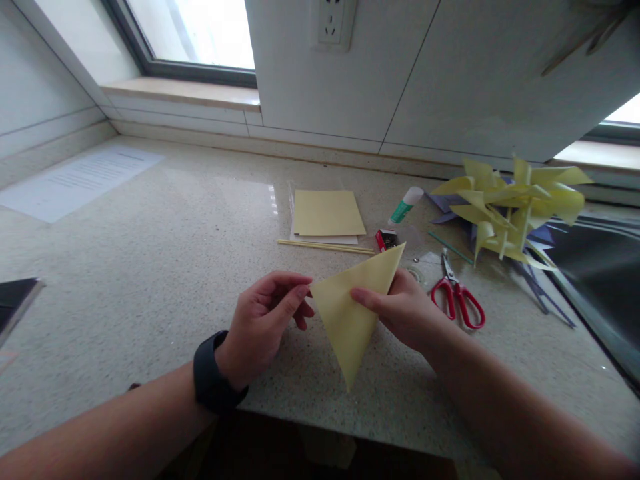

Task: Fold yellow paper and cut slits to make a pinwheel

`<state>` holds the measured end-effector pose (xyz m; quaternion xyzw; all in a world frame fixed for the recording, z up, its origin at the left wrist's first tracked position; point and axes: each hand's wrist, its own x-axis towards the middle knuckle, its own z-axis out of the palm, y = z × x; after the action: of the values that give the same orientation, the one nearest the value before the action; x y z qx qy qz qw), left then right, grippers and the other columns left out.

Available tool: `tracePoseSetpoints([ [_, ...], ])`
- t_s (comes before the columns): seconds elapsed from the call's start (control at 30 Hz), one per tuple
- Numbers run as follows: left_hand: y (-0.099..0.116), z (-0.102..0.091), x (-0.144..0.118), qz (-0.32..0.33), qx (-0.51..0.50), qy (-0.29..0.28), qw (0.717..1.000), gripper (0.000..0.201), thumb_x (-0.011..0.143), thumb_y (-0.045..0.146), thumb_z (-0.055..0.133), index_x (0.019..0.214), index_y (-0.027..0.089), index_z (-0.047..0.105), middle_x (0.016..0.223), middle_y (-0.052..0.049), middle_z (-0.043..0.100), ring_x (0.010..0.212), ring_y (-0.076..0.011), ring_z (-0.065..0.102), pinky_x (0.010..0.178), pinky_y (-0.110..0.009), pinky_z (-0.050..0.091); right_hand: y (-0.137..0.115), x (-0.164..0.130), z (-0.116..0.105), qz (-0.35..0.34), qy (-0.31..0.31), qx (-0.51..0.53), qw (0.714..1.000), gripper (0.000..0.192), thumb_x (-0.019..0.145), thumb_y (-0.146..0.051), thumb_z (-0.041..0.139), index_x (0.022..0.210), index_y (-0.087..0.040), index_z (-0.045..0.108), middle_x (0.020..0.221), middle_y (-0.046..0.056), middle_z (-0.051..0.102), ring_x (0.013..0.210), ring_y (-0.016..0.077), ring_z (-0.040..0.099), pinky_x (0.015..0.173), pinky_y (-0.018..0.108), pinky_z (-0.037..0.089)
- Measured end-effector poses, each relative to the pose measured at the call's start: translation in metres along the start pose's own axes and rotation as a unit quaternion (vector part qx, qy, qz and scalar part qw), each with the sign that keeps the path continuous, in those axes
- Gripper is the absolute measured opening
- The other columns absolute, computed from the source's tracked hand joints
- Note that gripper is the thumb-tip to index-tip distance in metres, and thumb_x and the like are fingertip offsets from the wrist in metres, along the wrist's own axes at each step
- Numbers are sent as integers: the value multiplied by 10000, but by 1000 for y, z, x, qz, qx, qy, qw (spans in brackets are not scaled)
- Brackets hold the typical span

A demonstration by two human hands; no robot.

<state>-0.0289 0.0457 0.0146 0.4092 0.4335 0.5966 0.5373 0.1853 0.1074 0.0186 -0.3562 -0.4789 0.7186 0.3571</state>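
A sheet of yellow paper, folded into a triangle, is held up above the front part of the counter. My right hand grips its right side, thumb flat on the front face and fingers behind, mostly hidden. My left hand pinches at the left corner with thumb and index finger; the other fingers curl below. A dark watch band circles my left wrist. Just past the paper lies a small red box with dark contents, partly covered. Red-handled scissors lie beside my right hand.
A stack of yellow square paper lies behind thin wooden sticks. A glue stick is near several yellow and purple pinwheels. A dark sink is at right, a printed sheet at far left, a dark device at the left edge.
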Motion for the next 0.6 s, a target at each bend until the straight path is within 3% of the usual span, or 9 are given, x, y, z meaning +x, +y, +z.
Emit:
tracePoseSetpoints([
  [0.2, -3, -2, 2, -38, -40, -25, 998, 161, 934, 332, 681, 989, 184, 715, 747, 5, 716, 620, -95, 667, 541, -173, 555, -1, 2, 1, 11, 15, 5, 1000, 257, 729, -279, 884, 954, -222, 773, 929, 63, 789, 840, 202, 745, 786, 314, 598],
  [0.6, -2, -3, -3, -68, 6, -49, 996, 179, 823, 312, 799, 861, 169, 698, 687, 13, 708, 567, -66, 616, 544, -147, 524, 0, 0, 2, 4, 13, -11, 1000, 237, 734, -287, 880, 926, -212, 763, 903, 60, 790, 826, 207, 754, 785, 324, 617],
])
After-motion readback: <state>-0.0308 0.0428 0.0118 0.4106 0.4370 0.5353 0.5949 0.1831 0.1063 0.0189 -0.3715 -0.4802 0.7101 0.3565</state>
